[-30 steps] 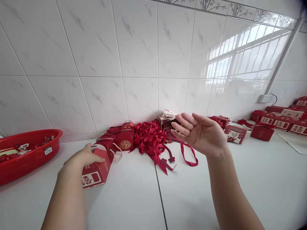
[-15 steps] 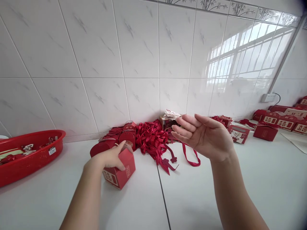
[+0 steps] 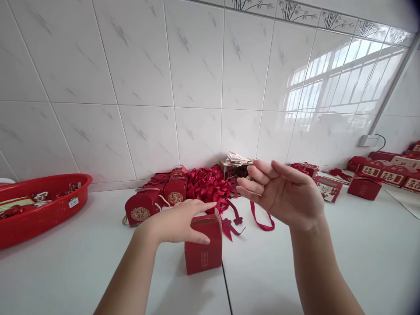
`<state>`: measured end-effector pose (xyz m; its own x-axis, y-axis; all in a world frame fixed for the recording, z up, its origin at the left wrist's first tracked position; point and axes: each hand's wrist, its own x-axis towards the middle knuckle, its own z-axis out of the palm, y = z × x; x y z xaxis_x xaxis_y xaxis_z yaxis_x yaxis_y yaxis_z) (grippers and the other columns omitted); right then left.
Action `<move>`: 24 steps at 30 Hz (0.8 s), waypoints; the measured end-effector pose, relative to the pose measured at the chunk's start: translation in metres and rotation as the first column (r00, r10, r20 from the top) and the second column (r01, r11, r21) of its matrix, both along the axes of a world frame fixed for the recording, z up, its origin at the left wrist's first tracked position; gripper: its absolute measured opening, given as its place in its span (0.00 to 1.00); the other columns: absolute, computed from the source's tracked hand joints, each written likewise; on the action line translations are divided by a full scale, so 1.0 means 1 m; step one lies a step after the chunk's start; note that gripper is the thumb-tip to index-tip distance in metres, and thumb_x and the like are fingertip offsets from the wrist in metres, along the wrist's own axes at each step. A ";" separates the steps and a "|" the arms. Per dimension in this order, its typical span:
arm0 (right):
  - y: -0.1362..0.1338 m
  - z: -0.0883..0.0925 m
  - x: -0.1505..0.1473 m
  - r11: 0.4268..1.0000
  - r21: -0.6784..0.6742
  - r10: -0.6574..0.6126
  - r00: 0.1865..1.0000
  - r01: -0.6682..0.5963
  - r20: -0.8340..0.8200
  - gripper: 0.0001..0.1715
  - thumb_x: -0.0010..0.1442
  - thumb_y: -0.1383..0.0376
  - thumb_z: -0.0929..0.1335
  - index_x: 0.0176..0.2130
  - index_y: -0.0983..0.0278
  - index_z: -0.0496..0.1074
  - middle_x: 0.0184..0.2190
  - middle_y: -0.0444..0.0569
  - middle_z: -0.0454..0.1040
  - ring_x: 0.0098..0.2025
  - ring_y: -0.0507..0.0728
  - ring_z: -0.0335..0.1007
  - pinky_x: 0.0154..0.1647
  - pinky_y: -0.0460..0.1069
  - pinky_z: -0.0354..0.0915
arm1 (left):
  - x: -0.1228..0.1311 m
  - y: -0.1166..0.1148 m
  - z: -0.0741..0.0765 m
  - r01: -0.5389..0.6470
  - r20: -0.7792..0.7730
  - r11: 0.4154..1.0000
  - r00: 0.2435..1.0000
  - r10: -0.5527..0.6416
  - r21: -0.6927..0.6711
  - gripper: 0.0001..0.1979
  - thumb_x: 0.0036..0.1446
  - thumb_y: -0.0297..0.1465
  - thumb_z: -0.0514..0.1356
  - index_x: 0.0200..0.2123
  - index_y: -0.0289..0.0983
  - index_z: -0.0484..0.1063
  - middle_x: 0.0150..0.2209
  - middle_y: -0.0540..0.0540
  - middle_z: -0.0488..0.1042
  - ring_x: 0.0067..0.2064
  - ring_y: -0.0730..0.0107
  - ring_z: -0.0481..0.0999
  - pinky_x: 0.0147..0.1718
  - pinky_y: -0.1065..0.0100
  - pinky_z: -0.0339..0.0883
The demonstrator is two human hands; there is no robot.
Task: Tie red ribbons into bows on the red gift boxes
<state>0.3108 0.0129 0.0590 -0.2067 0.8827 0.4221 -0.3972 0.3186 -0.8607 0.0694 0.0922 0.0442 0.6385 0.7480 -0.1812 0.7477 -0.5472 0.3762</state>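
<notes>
A red gift box with small pale lettering stands on the white table across the dark seam. My left hand is over its upper left side, fingers stretched out and thumb apart in front of the box. Whether the hand still touches it I cannot tell. My right hand hovers to the right, palm turned up, fingers loosely spread, holding nothing. Behind the box lies a heap of red ribbons, and a ribbon loop lies below my right hand.
A red plastic basin with wrapped items sits at the left. Round-topped red boxes with gold emblems and rope handles stand left of the ribbons. At the right are a calculator, a ribbon-tied red box and several more boxes. A tiled wall closes the back.
My left hand and the red box have moved right, and the box has turned to show its lettered side. The left fingers have spread. My right hand keeps nearly the same pose.
</notes>
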 end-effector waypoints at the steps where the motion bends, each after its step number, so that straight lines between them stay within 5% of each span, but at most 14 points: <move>1: -0.001 0.000 0.000 1.000 0.000 -0.017 1.000 0.017 0.007 0.19 0.63 0.53 0.58 0.40 0.51 0.76 0.47 0.39 0.77 0.52 0.60 0.72 0.59 0.61 0.61 | -0.005 -0.003 0.002 -0.039 0.017 0.999 0.999 0.039 0.005 0.41 0.46 0.47 0.64 0.63 0.62 0.51 0.66 0.54 0.56 0.61 0.49 0.63 0.51 0.56 0.65; 5: -0.005 0.001 -0.001 0.994 0.002 -0.109 0.992 0.109 0.058 0.20 0.61 0.50 0.59 0.40 0.52 0.75 0.47 0.41 0.77 0.52 0.62 0.72 0.55 0.62 0.64 | -0.030 -0.010 0.002 -0.130 0.038 0.991 0.991 0.129 0.028 0.39 0.48 0.50 0.63 0.63 0.61 0.52 0.64 0.52 0.59 0.62 0.46 0.62 0.53 0.54 0.63; 10: -0.009 0.003 -0.001 0.999 0.018 -0.035 0.999 0.035 0.017 0.19 0.62 0.51 0.58 0.38 0.51 0.75 0.45 0.42 0.77 0.48 0.61 0.73 0.53 0.60 0.67 | -0.044 -0.019 0.004 -0.147 0.155 0.973 0.981 0.119 0.180 0.35 0.49 0.50 0.62 0.61 0.57 0.60 0.60 0.50 0.67 0.57 0.48 0.69 0.48 0.57 0.68; 15: -0.012 0.000 -0.012 0.999 0.013 -0.045 0.999 0.046 -0.016 0.12 0.56 0.53 0.67 0.38 0.54 0.77 0.39 0.46 0.78 0.41 0.59 0.75 0.46 0.57 0.70 | -0.013 -0.051 0.019 -0.132 0.455 0.864 0.882 -0.121 0.486 0.12 0.58 0.39 0.58 0.46 0.51 0.74 0.45 0.54 0.77 0.42 0.66 0.77 0.36 0.69 0.72; 19: -0.014 -0.005 -0.032 0.998 0.037 -0.052 0.999 0.051 0.011 0.10 0.50 0.67 0.74 0.36 0.58 0.76 0.31 0.44 0.76 0.32 0.51 0.72 0.38 0.48 0.71 | 0.012 -0.072 0.021 -0.155 0.604 0.746 0.701 -0.379 0.648 0.09 0.59 0.28 0.58 0.43 0.44 0.74 0.39 0.53 0.79 0.37 0.73 0.77 0.34 0.73 0.72; 24: -0.017 -0.008 -0.048 0.992 0.091 -0.091 0.995 0.087 0.037 0.05 0.54 0.68 0.72 0.34 0.60 0.74 0.29 0.43 0.72 0.32 0.51 0.71 0.33 0.46 0.70 | 0.019 -0.076 0.016 -0.204 0.606 0.660 0.646 -0.464 0.723 0.09 0.56 0.23 0.60 0.39 0.41 0.74 0.33 0.54 0.79 0.33 0.76 0.75 0.32 0.73 0.71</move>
<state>0.2631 -0.0041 0.0510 -0.1476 0.8575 0.4928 -0.3292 0.4273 -0.8421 0.0881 0.0163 0.0603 0.3932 0.3043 0.8676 0.3177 -0.9305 0.1824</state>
